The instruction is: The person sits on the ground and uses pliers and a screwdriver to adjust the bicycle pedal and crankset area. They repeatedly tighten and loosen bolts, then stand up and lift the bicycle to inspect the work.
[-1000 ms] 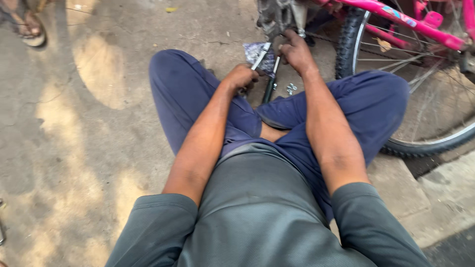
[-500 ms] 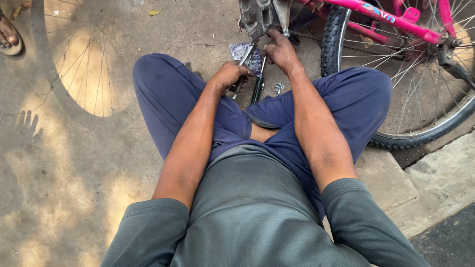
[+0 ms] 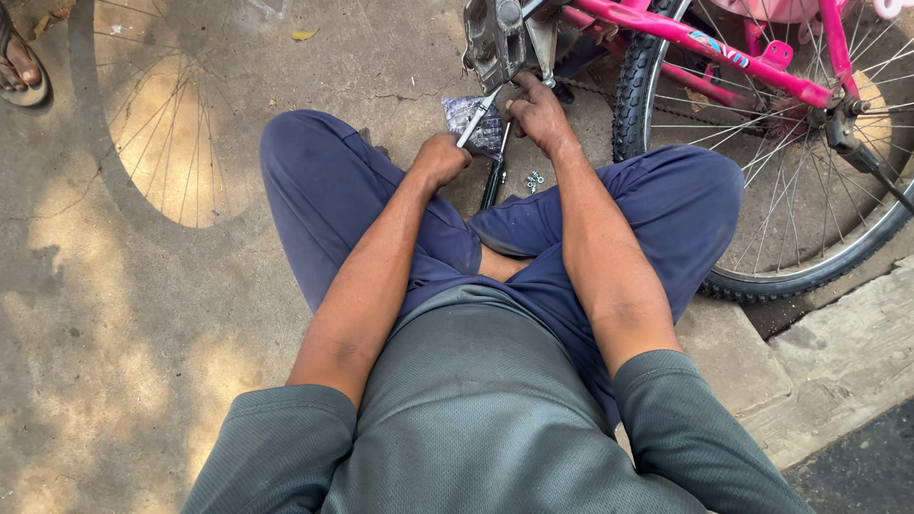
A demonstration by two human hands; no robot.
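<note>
Spanner (image 3: 479,116) in left grip (image 3: 440,158) (tip beneath pedal (image 3: 493,43))

The person wears a grey shirt (image 3: 476,419) of fine mesh-like knit, its sleeves ending just above the elbows at about 7 and 5 o'clock. Dark blue trousers (image 3: 381,219) cover both legs, loose and creased. The forearms, the left hand (image 3: 440,158) and the right hand (image 3: 539,112) are bare.

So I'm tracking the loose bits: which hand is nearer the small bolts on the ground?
Right. The right hand hovers just above the small bolts; the left hand, gripping a wrench, sits farther left.
</note>
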